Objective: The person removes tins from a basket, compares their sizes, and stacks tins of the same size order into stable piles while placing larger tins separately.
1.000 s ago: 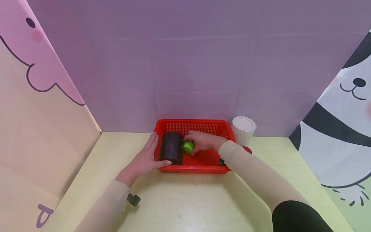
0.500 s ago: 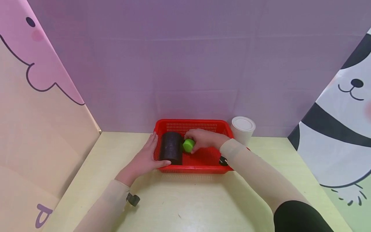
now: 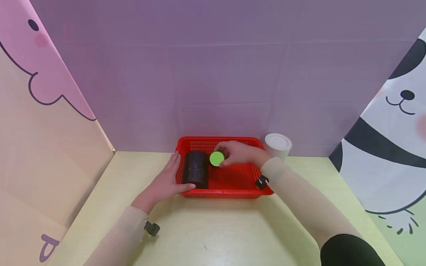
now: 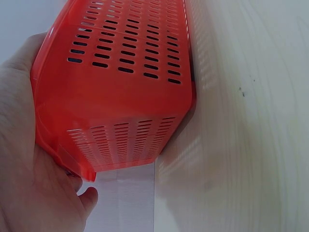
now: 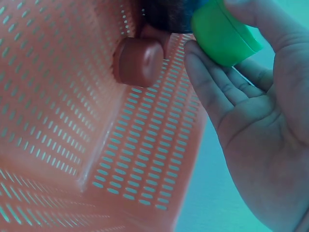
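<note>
In the head view my right hand (image 3: 237, 153) pinches a small green round piece (image 3: 217, 159) by its side, over the red basket (image 3: 229, 193). The right wrist view shows this green piece tapering, with thumb and fingers around it. My left hand (image 3: 163, 188) holds the basket's near left corner, thumb over the front rim and fingers along the left rim. A black cylinder (image 3: 195, 170) lies inside at the left. Deeper in the basket a short reddish cylinder (image 5: 140, 63) shows in the right wrist view. The left wrist view shows the slotted basket wall (image 4: 128, 53) beside my palm.
A white lidded tub (image 3: 279, 144) stands behind the basket's right end. The purple backdrop (image 3: 213, 74) rises right behind the basket. The pale wooden table (image 3: 213, 232) extends in front. A printed side panel (image 3: 392, 140) borders the right.
My right hand has risen and shifted slightly right, lifting the green piece away from beside the black cylinder. Its flat face now turns toward the head camera. My left hand stays in place.
</note>
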Motion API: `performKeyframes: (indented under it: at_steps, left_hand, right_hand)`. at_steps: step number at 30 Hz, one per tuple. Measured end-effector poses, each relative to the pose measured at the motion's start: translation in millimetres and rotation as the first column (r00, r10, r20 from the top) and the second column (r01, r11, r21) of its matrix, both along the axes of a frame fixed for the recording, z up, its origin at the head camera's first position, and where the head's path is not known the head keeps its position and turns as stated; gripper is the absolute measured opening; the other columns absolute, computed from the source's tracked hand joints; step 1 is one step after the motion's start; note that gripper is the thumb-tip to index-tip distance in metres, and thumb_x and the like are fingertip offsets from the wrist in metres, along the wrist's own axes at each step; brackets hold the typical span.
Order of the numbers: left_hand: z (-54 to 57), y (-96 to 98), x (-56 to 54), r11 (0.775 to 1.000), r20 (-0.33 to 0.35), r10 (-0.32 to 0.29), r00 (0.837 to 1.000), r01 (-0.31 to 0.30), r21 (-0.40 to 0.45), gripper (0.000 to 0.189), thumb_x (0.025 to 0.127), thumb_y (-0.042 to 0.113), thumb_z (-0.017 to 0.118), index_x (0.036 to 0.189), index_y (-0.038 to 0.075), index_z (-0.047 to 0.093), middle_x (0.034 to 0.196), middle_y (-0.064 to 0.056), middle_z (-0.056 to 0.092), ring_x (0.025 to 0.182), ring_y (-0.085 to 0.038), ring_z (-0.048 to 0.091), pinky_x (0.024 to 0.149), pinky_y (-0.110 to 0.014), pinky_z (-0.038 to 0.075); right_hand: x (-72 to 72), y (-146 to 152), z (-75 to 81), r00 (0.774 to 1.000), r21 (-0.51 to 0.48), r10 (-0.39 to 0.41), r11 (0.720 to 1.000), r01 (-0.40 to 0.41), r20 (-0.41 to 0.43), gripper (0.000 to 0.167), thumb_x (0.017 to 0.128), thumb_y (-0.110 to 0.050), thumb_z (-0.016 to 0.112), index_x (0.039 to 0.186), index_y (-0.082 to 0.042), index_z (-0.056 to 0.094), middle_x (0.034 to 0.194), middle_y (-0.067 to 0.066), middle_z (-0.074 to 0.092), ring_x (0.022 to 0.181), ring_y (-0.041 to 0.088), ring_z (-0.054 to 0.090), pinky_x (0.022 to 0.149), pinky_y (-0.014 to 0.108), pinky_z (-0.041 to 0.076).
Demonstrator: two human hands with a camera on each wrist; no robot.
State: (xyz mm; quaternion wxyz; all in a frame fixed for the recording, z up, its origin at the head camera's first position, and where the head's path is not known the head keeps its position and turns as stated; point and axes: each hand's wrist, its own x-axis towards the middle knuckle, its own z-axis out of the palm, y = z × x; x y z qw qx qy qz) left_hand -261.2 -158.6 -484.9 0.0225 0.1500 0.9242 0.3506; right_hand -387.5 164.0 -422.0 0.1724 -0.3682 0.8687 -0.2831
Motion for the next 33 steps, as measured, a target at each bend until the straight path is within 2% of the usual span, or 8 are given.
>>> performKeyframes:
  at_steps: [8, 16, 20, 23, 25, 29, 33]
  left_hand:
    - [-1.0, -0.3, -0.1, 1.0, 0.014, 0.013, 1.0, -0.013, 0.001, 0.137, 0.081, 0.063, 0.092, 0.179, 0.014, 0.009, 0.187, -0.003, 0.0, 0.171, -0.034, 0.009, 0.115, -0.064, 0.051]
    - [-0.5, 0.0, 0.4, 1.0, 0.009, 0.009, 1.0, -0.009, 0.009, 0.137, 0.081, 0.065, 0.091, 0.179, 0.014, 0.01, 0.187, -0.002, 0.0, 0.171, -0.033, 0.009, 0.116, -0.065, 0.05]
    - [-1.1, -0.8, -0.7, 1.0, 0.002, 0.006, 1.0, -0.006, 0.0, 0.137, 0.081, 0.067, 0.089, 0.179, 0.013, 0.01, 0.187, -0.003, -0.001, 0.171, -0.034, 0.008, 0.117, -0.065, 0.048]
    - [-1.0, -2.1, -1.3, 1.0, -0.009, 0.001, 1.0, -0.001, -0.004, 0.137, 0.082, 0.068, 0.089, 0.179, 0.011, 0.01, 0.187, -0.005, -0.001, 0.171, -0.034, 0.008, 0.119, -0.065, 0.046]
    - [-1.2, -2.6, -1.9, 1.0, -0.01, 0.002, 1.0, -0.002, -0.008, 0.137, 0.082, 0.068, 0.089, 0.179, 0.012, 0.01, 0.187, -0.004, -0.001, 0.171, -0.033, 0.008, 0.12, -0.065, 0.045]
    - [-2.2, -3.6, -2.1, 1.0, -0.008, 0.005, 1.0, -0.005, -0.009, 0.137, 0.081, 0.068, 0.089, 0.179, 0.012, 0.009, 0.187, -0.004, -0.001, 0.171, -0.034, 0.009, 0.118, -0.065, 0.047]
    - [-3.0, -4.3, -2.9, 1.0, -0.002, 0.005, 1.0, -0.005, -0.008, 0.138, 0.081, 0.068, 0.089, 0.179, 0.013, 0.009, 0.187, -0.003, -0.001, 0.171, -0.033, 0.007, 0.118, -0.065, 0.047]
  right_hand:
    - [10.8, 9.7, 17.8, 0.999, -0.048, -0.031, 0.998, 0.033, 0.034, 0.052, 0.091, -0.022, 0.092, 0.138, -0.015, 0.07, 0.12, 0.0, 0.074, 0.108, 0.024, 0.071, 0.096, 0.039, 0.063]
    - [17.5, 26.4, 21.1, 0.996, -0.14, -0.046, 0.989, 0.055, 0.072, 0.05, 0.095, -0.018, 0.089, 0.141, -0.021, 0.068, 0.126, 0.0, 0.072, 0.111, 0.025, 0.072, 0.097, 0.04, 0.062]
    - [22.3, 36.1, 23.0, 0.996, -0.17, -0.066, 0.983, 0.077, 0.067, 0.053, 0.098, -0.017, 0.085, 0.147, -0.026, 0.066, 0.126, 0.002, 0.07, 0.108, 0.028, 0.071, 0.093, 0.041, 0.062]
    - [25.1, 42.3, 23.6, 0.994, -0.207, -0.085, 0.973, 0.098, 0.073, 0.054, 0.099, -0.014, 0.083, 0.149, -0.025, 0.065, 0.126, 0.003, 0.069, 0.107, 0.028, 0.07, 0.091, 0.039, 0.063]
    - [26.8, 45.5, 23.8, 0.992, -0.236, -0.094, 0.966, 0.111, 0.082, 0.051, 0.099, -0.012, 0.083, 0.146, -0.022, 0.066, 0.124, 0.005, 0.07, 0.107, 0.029, 0.071, 0.091, 0.038, 0.063]
    - [30.0, 50.7, 23.1, 0.989, -0.26, -0.133, 0.955, 0.144, 0.059, 0.048, 0.098, -0.014, 0.085, 0.143, -0.017, 0.067, 0.112, 0.008, 0.072, 0.098, 0.028, 0.071, 0.083, 0.034, 0.062]
    - [33.1, 53.9, 21.7, 0.983, -0.299, -0.172, 0.937, 0.182, 0.061, 0.046, 0.098, -0.015, 0.085, 0.14, -0.012, 0.067, 0.103, 0.009, 0.074, 0.091, 0.027, 0.072, 0.079, 0.035, 0.062]
